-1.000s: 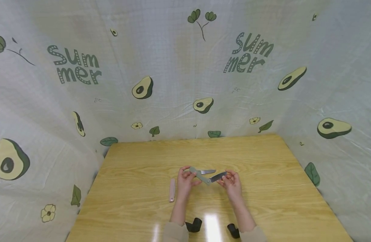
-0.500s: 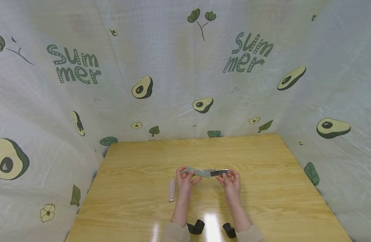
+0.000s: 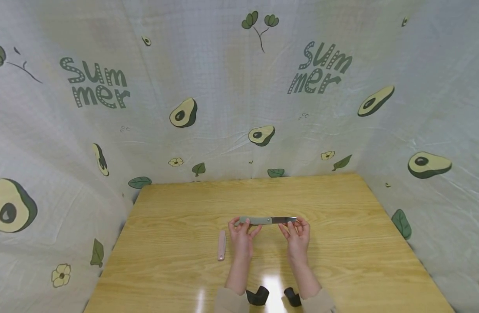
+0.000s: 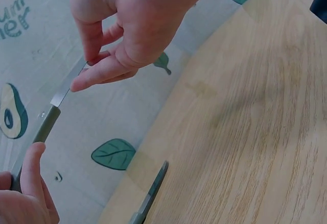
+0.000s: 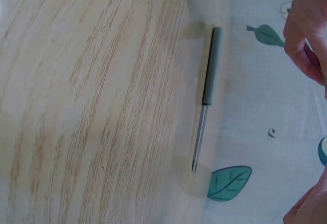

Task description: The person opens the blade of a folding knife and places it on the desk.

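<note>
My left hand (image 3: 242, 239) grips the grey-green handle of a folding knife (image 3: 260, 221) raised above the table, its blade swung out. The right hand (image 3: 298, 243) pinches the dark blade near its tip between thumb and fingers. In the left wrist view the knife handle (image 4: 47, 124) and blade run in nearly one line between both hands. A second green-handled folding knife (image 5: 212, 66) lies on the table with its blade extended; in the head view the held knife mostly covers it. Left of my left forearm lies a pink folded knife (image 3: 222, 245).
The wooden table (image 3: 176, 226) is ringed by a pale cloth (image 3: 219, 78) printed with avocados and leaves. Two black curved pieces, one by the left sleeve (image 3: 259, 295) and one by the right (image 3: 292, 297), sit next to my wrists.
The held knife has gone from bent at its pivot to almost straight. Its pivot end has risen in view until handle and blade lie level. Both hands keep their hold.
</note>
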`<state>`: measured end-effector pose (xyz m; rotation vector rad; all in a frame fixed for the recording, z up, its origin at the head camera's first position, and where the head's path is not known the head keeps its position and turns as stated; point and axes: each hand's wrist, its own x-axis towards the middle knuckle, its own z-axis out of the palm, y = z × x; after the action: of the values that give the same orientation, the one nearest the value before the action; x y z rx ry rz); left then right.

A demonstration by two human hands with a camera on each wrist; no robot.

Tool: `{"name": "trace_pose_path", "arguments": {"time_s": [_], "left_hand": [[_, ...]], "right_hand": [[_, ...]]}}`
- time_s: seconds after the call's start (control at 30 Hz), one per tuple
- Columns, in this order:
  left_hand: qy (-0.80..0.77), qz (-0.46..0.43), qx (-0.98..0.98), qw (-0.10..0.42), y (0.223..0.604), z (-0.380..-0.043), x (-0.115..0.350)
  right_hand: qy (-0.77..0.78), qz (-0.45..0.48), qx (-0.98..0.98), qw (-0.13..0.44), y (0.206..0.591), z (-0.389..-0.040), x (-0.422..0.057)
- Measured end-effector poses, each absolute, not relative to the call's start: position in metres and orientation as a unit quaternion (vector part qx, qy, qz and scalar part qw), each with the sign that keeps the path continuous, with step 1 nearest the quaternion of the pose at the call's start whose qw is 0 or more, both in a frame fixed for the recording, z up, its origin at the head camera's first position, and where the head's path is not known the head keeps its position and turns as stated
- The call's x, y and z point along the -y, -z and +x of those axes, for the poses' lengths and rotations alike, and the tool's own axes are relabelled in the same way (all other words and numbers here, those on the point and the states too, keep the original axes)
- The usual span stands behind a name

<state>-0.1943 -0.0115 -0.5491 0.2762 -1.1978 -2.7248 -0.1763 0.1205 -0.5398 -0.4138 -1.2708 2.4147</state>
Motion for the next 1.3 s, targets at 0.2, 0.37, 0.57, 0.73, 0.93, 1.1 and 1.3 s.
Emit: {"name": "trace_pose_path", "arguments": {"time_s": [0.2, 0.37, 0.57, 0.73, 0.93, 1.1, 1.3], "left_hand": [[0.905, 0.086, 0.406, 0.095, 0.548, -0.193, 0.011], [0.899, 0.093, 0.412, 0.117, 0.550, -0.195, 0.010], [0.889, 0.100, 0.420, 0.153, 0.550, -0.193, 0.012], [0.866, 0.121, 0.446, 0.191, 0.556, -0.192, 0.016], [0.840, 0.144, 0.486, 0.195, 0.566, -0.192, 0.022], [0.818, 0.145, 0.520, 0.196, 0.575, -0.187, 0.031], [0.766, 0.176, 0.581, 0.211, 0.586, -0.185, 0.041]], "right_hand": [[-0.852, -0.142, 0.468, 0.189, 0.540, -0.177, -0.119], [-0.855, -0.128, 0.461, 0.199, 0.541, -0.179, -0.118], [-0.849, -0.119, 0.476, 0.196, 0.546, -0.180, -0.120], [-0.834, -0.125, 0.514, 0.159, 0.548, -0.177, -0.124], [-0.822, -0.140, 0.543, 0.101, 0.550, -0.175, -0.127], [-0.816, -0.137, 0.556, 0.076, 0.556, -0.173, -0.128], [-0.811, -0.139, 0.566, 0.049, 0.565, -0.171, -0.129]]}}
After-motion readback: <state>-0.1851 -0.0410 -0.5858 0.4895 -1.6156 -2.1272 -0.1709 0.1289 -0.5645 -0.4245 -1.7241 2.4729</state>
